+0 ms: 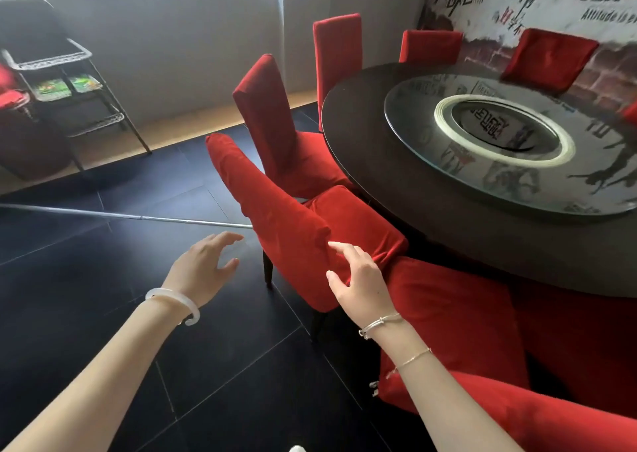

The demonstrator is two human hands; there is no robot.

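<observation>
here left hand [203, 265], right hand [358, 279] hover by chair [275, 210].

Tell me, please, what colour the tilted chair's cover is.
Bright red chair cover, seen in the head view.

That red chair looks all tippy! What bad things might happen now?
The tilted red chair could topple onto the floor: only the right hand touches it, fingers loose, and the left hand is off it. Its back might also knock the metal pole behind it.
</observation>
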